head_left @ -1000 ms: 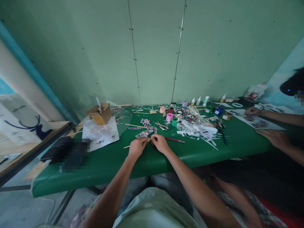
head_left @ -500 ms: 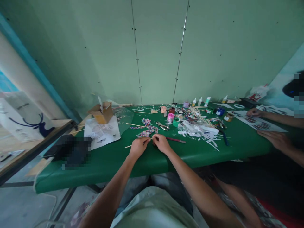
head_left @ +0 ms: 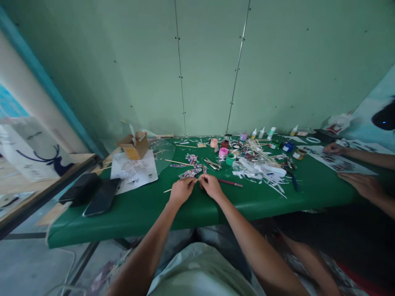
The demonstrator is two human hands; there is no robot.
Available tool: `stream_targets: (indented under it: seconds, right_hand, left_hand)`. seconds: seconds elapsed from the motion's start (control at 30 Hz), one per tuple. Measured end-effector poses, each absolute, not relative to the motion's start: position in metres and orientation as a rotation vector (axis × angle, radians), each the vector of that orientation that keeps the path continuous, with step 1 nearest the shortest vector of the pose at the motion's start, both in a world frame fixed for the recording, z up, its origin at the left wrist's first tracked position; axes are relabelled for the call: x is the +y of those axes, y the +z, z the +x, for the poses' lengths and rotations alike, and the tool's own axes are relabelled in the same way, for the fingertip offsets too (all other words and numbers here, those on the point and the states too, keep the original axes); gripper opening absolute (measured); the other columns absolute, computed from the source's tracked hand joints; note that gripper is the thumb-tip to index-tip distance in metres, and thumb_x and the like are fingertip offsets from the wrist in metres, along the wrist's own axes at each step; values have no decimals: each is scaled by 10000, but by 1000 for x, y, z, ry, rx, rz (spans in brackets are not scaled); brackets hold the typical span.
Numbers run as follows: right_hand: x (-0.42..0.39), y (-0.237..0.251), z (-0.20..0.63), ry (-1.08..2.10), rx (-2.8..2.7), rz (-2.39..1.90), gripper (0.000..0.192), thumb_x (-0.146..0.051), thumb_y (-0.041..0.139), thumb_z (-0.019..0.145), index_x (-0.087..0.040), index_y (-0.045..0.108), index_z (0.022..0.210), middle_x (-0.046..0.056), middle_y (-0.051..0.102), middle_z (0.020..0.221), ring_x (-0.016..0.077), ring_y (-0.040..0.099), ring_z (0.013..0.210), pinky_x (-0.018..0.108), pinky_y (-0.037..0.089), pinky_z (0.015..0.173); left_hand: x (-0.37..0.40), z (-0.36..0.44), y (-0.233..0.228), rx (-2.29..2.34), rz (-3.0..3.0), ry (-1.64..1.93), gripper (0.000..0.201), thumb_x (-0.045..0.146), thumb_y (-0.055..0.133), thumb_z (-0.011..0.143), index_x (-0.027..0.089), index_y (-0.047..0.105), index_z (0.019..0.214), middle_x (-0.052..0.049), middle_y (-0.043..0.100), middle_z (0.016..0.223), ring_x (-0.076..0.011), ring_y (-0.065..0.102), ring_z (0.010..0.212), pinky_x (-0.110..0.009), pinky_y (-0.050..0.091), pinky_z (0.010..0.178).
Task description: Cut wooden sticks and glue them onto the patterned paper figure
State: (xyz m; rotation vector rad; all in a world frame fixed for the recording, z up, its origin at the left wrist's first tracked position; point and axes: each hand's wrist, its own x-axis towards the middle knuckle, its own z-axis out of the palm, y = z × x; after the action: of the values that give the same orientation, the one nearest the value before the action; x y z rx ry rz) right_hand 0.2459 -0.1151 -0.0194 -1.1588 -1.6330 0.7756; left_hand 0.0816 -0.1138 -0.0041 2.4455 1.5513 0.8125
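My left hand [head_left: 182,190] is closed in a pinch around a thin wooden stick [head_left: 167,190], whose end pokes out to the left. My right hand [head_left: 210,185] is also pinched, its fingertips close to the stick's other tip; what they grip is too small and hidden to tell. Just beyond the hands lies a cut-out shape with a multicoloured speckled pattern [head_left: 194,170]. Metal pliers [head_left: 212,163] rest beyond my right hand, and a dark red pen-like tool [head_left: 231,182] lies to the right of it.
Paint jars [head_left: 223,153], paper scraps [head_left: 259,169] and loose sticks crowd the right of the green table [head_left: 138,220]. On the left are a cardboard box [head_left: 137,150] on printed paper and a black phone [head_left: 103,197]. At far right, a co-worker's hands [head_left: 354,183] rest by a printed sheet.
The view has shifted slightly, moving the whole scene a little to the right in the picture. Both hands keep nearly the same pinched pose.
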Motion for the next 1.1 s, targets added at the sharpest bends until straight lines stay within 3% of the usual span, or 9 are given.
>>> stream_targets:
  seconds: [0.2, 0.6, 0.87, 1.1]
  right_hand:
    - [-118, -16, 245, 687, -1647, -1193, 238, -352, 438, 865, -200, 532, 707, -7, 569, 591, 145, 563, 554, 239, 414, 580]
    - [-116, -20, 247, 745, -1672, -1171, 232, -351, 441, 874, -202, 546, 731, -6, 590, 614, 140, 583, 556, 232, 421, 566]
    - [-118, -16, 244, 694, -1666, -1204, 236, -344, 438, 871, -204, 534, 707, -7, 576, 593, 144, 559, 552, 236, 400, 566]
    - [-117, -18, 245, 641, -1723, -1197, 225, -315, 433, 875, -204, 541, 711, -7, 574, 596, 145, 551, 565, 235, 398, 580]
  left_hand:
    - [-115, 83, -4, 1566, 2471, 802, 236, 292, 473, 896, 228, 685, 980, -51, 722, 958, -188, 671, 857, -251, 469, 723]
    - [-110, 79, -9, 1449, 2440, 956, 181, 294, 558, 855, 264, 711, 947, -8, 730, 972, -157, 670, 880, -236, 481, 788]
    - [-111, 83, -7, 1528, 2448, 867, 224, 287, 479, 895, 217, 685, 945, -51, 716, 941, -180, 660, 869, -265, 478, 772]
    - [-109, 80, -10, 1490, 2466, 898, 182, 281, 524, 872, 232, 688, 934, -39, 720, 952, -170, 660, 879, -257, 479, 779]
